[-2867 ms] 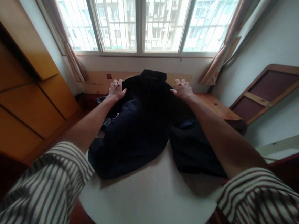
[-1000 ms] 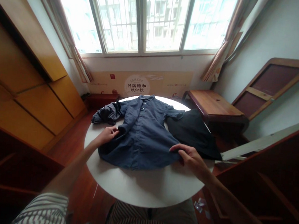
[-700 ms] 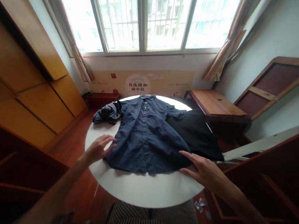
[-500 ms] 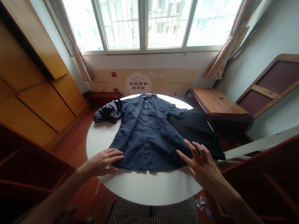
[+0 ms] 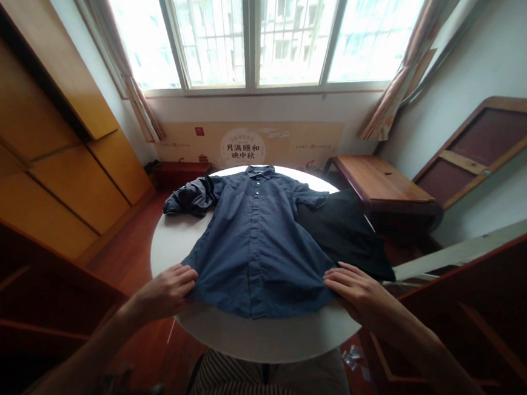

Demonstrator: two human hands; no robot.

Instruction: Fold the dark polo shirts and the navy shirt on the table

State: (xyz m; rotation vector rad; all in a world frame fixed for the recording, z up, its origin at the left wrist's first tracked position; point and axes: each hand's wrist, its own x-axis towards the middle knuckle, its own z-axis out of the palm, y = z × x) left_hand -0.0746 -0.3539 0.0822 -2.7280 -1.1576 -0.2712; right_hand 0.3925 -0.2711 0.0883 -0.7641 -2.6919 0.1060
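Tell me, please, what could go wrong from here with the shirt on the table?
The black garment reaches past the edge of the white table, so it might slip off if disturbed. One sleeve of the blue shirt overlaps it, so a tug could drag both. The left hand and right hand hold opposite lower corners; uneven pulling may crease the shirt.

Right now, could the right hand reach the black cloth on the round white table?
Likely yes: the right hand, though gripping the blue collared shirt, is close to the black cloth; nothing visible blocks it.
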